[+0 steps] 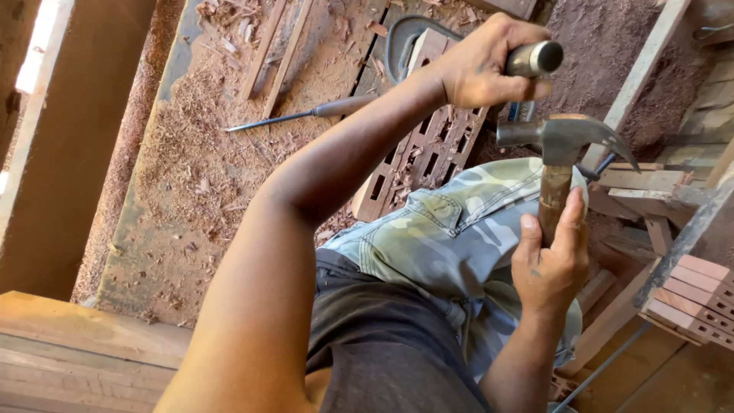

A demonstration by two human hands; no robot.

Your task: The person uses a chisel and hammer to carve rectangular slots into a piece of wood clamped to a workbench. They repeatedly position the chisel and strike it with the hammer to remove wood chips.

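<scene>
My left hand [478, 65] is shut around a chisel handle [535, 59] with a metal cap at its end, held over a reddish wooden lattice panel [428, 153]; the blade is hidden behind the hand. Just below the cap is the steel head of a claw hammer [562, 136]. My right hand [547, 268] grips the hammer's wooden handle. The hammer head sits a short way under the chisel's cap, not touching it. My knee in camouflage trousers [459, 229] lies between the two hands.
A second long chisel [306, 115] lies on the sawdust-covered floor [191, 183] beside thin wooden strips [275, 53]. Notched wooden pieces [692, 302] are stacked at the right among loose battens. A thick plank [84, 336] crosses the lower left.
</scene>
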